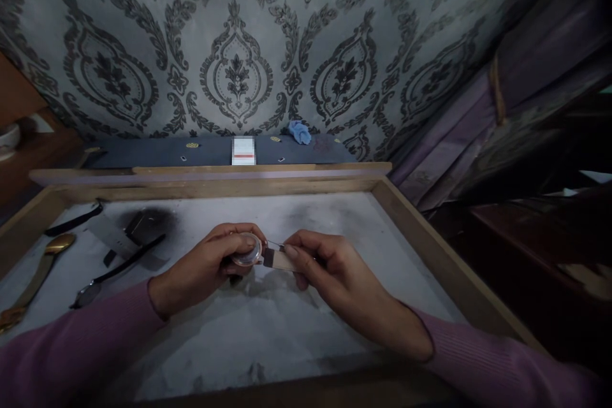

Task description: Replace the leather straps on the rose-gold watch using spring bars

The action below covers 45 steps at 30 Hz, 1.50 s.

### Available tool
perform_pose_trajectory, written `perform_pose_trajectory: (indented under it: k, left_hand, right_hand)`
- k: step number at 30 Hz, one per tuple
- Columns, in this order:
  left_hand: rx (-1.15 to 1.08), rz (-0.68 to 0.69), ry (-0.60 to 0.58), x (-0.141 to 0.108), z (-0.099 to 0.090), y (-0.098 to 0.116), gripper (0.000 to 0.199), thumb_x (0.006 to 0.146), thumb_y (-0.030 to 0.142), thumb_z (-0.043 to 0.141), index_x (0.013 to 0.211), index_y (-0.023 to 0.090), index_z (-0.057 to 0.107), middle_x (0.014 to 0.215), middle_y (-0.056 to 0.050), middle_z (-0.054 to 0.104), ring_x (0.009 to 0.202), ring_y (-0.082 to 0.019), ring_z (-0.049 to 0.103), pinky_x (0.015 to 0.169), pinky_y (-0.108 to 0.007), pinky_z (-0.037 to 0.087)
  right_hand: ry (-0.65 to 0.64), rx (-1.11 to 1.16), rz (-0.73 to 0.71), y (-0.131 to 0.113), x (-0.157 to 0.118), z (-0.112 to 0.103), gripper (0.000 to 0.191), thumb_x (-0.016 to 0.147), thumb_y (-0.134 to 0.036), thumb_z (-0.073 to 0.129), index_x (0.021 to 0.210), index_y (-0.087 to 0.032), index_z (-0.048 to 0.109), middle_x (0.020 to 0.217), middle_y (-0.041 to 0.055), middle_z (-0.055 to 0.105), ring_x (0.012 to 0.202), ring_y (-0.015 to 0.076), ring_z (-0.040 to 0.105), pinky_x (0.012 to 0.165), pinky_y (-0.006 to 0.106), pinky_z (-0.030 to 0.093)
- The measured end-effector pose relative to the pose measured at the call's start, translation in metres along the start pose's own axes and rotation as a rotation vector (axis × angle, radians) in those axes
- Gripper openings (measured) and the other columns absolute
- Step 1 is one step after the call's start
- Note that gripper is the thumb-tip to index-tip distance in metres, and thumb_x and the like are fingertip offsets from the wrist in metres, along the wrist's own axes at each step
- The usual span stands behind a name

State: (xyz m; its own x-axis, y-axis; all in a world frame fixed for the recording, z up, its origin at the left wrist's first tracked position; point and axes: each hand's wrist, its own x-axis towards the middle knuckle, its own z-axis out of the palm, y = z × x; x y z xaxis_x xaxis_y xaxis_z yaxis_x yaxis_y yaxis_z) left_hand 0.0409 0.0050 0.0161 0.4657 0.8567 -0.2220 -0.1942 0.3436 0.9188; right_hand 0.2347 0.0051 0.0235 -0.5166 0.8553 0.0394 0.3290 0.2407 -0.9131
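Note:
Near the middle of a white-bottomed wooden tray [382,182], my left hand [210,261] is closed round a wristwatch case [249,254], thumb on its round face. A strap [282,259], light with a dark end, extends from the case to the right. My right hand [329,268] pinches this strap between thumb and fingers. A thin, needle-like piece [273,243] shows just above the strap by the right fingertips; what it is I cannot make out. Palms and several fingertips are hidden.
On the tray's left lie a gold-coloured watch [41,274], a black strap [74,222], a watch with grey straps [138,229] and a dark-strapped watch [90,292]. Behind the rim are a white-and-red card [243,150] and a crumpled blue cloth [299,132]. A purple curtain [444,134] hangs right.

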Motion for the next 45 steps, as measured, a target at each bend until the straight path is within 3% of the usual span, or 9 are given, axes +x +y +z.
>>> perform_pose_trajectory:
  k: [45]
  left_hand:
    - [0.078,0.011,-0.026,-0.0002,-0.0038,-0.003,0.01,0.077,0.022,0.052,0.076,0.014,0.059,0.056,0.005,0.039,0.049,-0.008,0.022,0.047,-0.024,0.015]
  right_hand:
    - [0.053,0.004,0.014,0.0001,0.0013,0.0024,0.03,0.093,-0.028,0.044,0.068,-0.015,0.054,0.056,-0.0027,0.048,0.051,0.0086,0.042,0.048,0.021,0.032]
